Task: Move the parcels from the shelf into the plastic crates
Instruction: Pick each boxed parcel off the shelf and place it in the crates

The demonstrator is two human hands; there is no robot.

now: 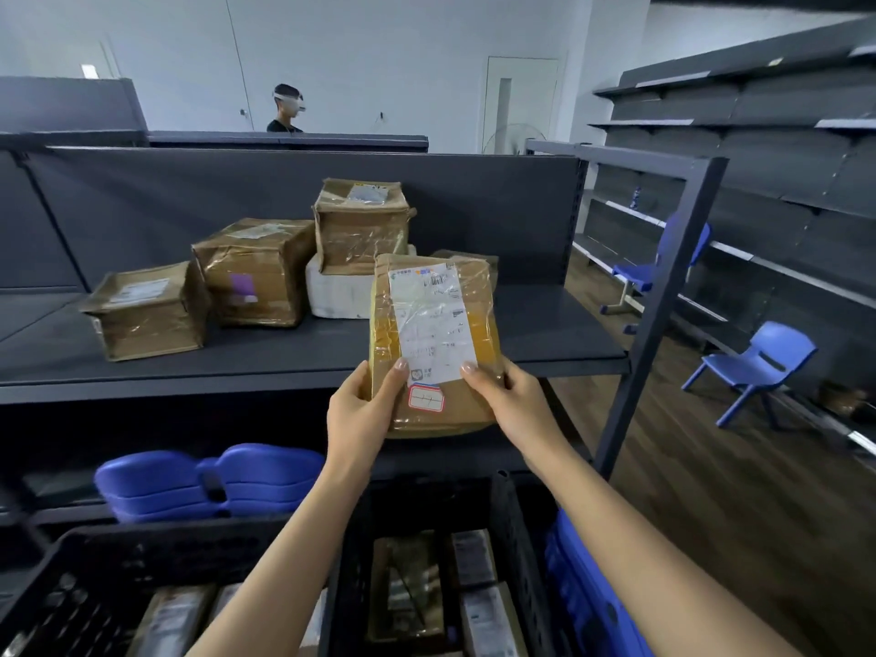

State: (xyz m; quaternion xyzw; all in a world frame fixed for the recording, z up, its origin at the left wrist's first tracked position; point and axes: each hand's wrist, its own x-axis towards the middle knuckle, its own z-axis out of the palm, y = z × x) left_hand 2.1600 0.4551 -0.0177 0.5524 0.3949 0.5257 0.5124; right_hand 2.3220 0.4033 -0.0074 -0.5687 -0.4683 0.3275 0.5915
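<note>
I hold a flat brown parcel (433, 341) with a white label upright in front of the grey shelf (303, 360). My left hand (362, 410) grips its lower left edge and my right hand (509, 403) grips its lower right edge. On the shelf behind stand three taped cardboard boxes (147, 308), (253, 270), (362, 222), the last one stacked on a white parcel (334, 294). Another brown parcel (467, 260) peeks out behind the held one. Below my arms are two black plastic crates (156, 552), (509, 538), each holding parcels.
Stacked blue plastic chairs (208, 481) lie on the lower shelf. A blue item (592, 595) sits right of the crates. Two small blue chairs (753, 367), (663, 263) stand on the wooden floor beside dark wall shelving (782, 149). A person (287, 109) stands behind the shelf unit.
</note>
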